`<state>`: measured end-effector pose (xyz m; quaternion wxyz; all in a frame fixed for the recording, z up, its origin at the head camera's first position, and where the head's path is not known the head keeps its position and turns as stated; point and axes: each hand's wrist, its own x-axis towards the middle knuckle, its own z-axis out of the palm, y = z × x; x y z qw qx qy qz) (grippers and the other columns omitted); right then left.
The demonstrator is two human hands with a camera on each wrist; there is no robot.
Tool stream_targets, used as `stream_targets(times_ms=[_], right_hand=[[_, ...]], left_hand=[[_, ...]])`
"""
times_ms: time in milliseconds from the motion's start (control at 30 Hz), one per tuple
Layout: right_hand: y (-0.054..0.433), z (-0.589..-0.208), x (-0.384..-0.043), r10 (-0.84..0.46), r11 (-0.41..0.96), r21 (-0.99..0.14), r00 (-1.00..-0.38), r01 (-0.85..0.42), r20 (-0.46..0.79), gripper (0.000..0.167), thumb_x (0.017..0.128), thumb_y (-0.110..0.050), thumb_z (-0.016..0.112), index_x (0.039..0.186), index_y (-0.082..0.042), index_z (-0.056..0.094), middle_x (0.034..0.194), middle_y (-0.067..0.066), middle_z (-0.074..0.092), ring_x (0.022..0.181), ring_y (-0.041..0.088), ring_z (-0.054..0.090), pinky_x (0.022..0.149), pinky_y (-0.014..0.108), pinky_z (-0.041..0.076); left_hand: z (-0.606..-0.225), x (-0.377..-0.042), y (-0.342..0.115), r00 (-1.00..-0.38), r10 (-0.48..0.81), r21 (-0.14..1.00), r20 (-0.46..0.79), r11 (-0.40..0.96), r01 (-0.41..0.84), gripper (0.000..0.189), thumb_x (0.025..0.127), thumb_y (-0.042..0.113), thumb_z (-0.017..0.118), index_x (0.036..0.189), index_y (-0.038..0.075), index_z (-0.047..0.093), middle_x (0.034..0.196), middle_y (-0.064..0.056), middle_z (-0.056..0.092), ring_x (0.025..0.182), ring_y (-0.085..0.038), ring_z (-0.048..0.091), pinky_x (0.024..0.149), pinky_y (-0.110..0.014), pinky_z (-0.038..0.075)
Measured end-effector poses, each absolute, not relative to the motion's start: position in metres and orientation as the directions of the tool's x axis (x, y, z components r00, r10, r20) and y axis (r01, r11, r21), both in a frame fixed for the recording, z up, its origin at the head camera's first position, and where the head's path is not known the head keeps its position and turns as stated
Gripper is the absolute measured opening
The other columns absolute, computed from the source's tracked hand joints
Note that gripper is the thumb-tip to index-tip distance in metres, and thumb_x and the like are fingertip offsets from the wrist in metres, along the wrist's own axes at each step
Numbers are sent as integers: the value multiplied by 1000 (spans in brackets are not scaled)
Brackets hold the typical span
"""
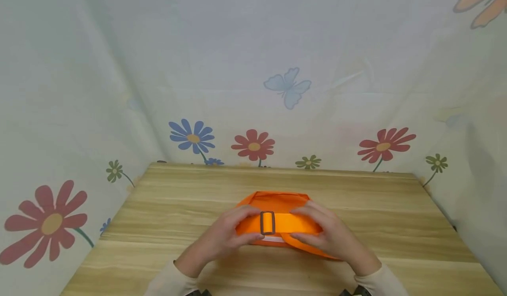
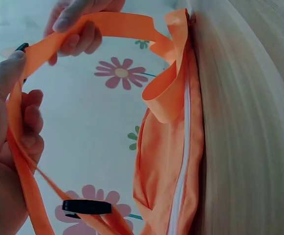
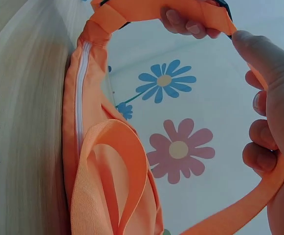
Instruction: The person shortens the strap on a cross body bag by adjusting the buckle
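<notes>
An orange waist bag [image 1: 279, 199] with a white zipper [image 2: 186, 122] stands on the table between the two hands. Its wide orange strap [image 1: 295, 222] is raised in front of it. My left hand [image 1: 231, 227] pinches the strap beside a dark slide buckle [image 1: 273, 223], thumb below and fingers above. To the right, my right hand [image 1: 326, 225] grips the same strap between thumb and fingers. A loop of strap [image 3: 134, 152] hangs by the bag in the right wrist view. A second black buckle [image 2: 87, 206] shows low in the left wrist view.
The wood-grain table [image 1: 174, 199] extends to both sides and behind the bag. A pale cloth [image 1: 222, 67] printed with flowers and a butterfly encloses its back and sides.
</notes>
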<state>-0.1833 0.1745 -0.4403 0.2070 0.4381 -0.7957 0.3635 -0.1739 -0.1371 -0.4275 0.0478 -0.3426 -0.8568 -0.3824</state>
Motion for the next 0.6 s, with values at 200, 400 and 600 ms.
stream_targets(times_ms=[200, 400, 600], right_hand=[[174, -439, -181, -545, 358, -391, -530, -848, 649, 53, 82, -14, 95, 129, -16, 70, 118, -3, 73, 99, 11, 66, 93, 12, 53], [167, -440, -183, -516, 294, -405, -500, -866, 695, 44, 89, -20, 91, 127, -13, 71, 114, 1, 74, 98, 13, 68, 95, 13, 53], [160, -446, -183, -489, 257, -420, -492, -870, 720, 46, 86, -13, 93, 126, -12, 71, 111, 1, 75, 96, 13, 68, 94, 15, 54]], left_hand=[[-431, -174, -136, -766, 540, 644, 350, 455, 615, 52, 94, 35, 86, 138, 16, 68, 134, 2, 74, 118, -18, 69, 108, -38, 60], [-434, -173, -134, -775, 502, 666, 384, 431, 609, 53, 94, 35, 85, 140, 16, 67, 137, 4, 73, 121, -18, 69, 111, -37, 57], [-437, -173, -132, -762, 495, 677, 418, 390, 624, 49, 96, 33, 84, 139, 19, 66, 135, 5, 74, 119, -15, 69, 110, -34, 57]])
